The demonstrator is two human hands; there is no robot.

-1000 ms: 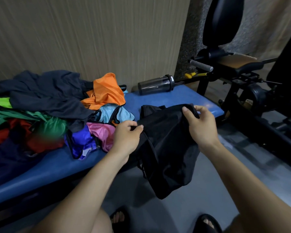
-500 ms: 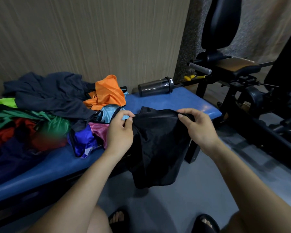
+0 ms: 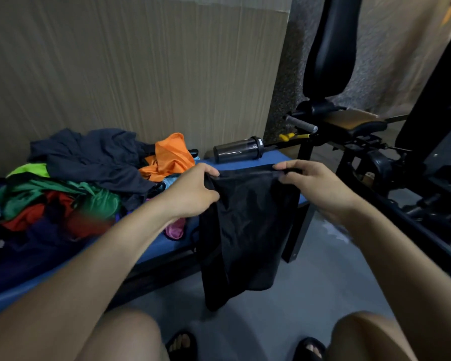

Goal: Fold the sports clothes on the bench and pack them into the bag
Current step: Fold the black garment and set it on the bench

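A black garment (image 3: 245,230) hangs in front of the blue bench (image 3: 248,162), stretched between both hands along its top edge. My left hand (image 3: 193,191) pinches its left corner and my right hand (image 3: 313,183) pinches its right corner. The cloth falls past the bench edge toward the floor. A pile of sports clothes covers the bench's left part: a dark navy top (image 3: 94,157), an orange piece (image 3: 169,157), green cloth (image 3: 63,196), red cloth (image 3: 37,217) and a pink piece (image 3: 176,229). No bag can be made out.
A dark shaker bottle (image 3: 237,152) lies on its side at the bench's far end by the wall. A black gym machine (image 3: 375,142) with a padded seat stands to the right. Grey floor (image 3: 318,277) lies below, with my knees and sandalled feet at the bottom.
Both hands have lifted the black garment and pulled its top edge taut and level; it now hangs flatter and straighter than a second ago. The view has tilted and moved closer.
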